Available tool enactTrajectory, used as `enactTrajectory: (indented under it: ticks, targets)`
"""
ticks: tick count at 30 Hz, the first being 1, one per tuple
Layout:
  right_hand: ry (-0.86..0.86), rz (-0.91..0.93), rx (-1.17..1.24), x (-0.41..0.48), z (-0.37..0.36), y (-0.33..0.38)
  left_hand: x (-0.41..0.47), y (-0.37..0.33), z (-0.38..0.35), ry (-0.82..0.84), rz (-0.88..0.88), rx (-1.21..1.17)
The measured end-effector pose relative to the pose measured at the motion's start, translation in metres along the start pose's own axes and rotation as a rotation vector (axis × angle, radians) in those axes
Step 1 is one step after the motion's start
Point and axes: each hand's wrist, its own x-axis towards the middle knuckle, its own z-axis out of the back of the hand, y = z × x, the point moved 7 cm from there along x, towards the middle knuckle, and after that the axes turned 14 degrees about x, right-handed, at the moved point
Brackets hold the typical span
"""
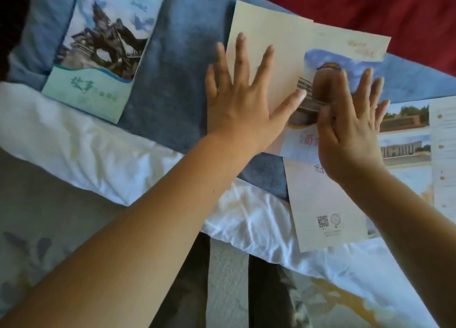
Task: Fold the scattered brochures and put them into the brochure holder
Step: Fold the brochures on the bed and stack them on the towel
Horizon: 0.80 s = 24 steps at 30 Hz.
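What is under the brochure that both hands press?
Blue cloth shows around the brochure, so it lies on that. The left hand and right hand cover its middle; anything else beneath is hidden.

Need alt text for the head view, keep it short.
Both hands press on a cream brochure on blue cloth: the left hand spread on its blank panel, the right hand on its picture panel. A folded green brochure lies at upper left; another open brochure lies at right.
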Motion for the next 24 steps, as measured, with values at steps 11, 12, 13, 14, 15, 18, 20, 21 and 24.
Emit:
enactTrajectory:
  ticks: [11, 12, 13, 14, 15, 18, 20, 21, 24]
  targets:
    - [-0.109, -0.073, -0.188, 0.007, -0.015, -0.018, 0.024, -0.021, -0.022, 0.019, -0.086, 0.08]
    - [-0.104, -0.062, -0.181, 0.008, -0.016, -0.016, 0.025, -0.024, -0.02, 0.03, -0.075, 0.033]
    - [-0.095, -0.051, -0.176, 0.008, -0.017, -0.013, 0.025, -0.026, -0.018, 0.04, -0.069, 0.002]
    - [-0.084, -0.042, -0.168, 0.009, -0.018, -0.01, 0.025, -0.028, -0.016, 0.049, -0.069, -0.02]
    - [-0.074, -0.034, -0.156, 0.01, -0.019, -0.007, 0.025, -0.03, -0.014, 0.061, -0.071, -0.047]
    - [-0.038, 0.009, -0.115, 0.012, -0.02, 0.005, 0.026, -0.032, -0.005, 0.114, -0.076, -0.23]
    - [0.008, 0.059, -0.103, 0.013, -0.023, 0.016, 0.025, -0.033, 0.008, 0.134, -0.095, -0.417]
    - [0.031, 0.087, -0.101, 0.013, -0.024, 0.023, 0.024, -0.033, 0.016, 0.123, -0.11, -0.534]
    - [0.072, 0.188, -0.06, 0.011, -0.03, 0.049, 0.012, -0.032, 0.041, 0.082, -0.121, -0.942]
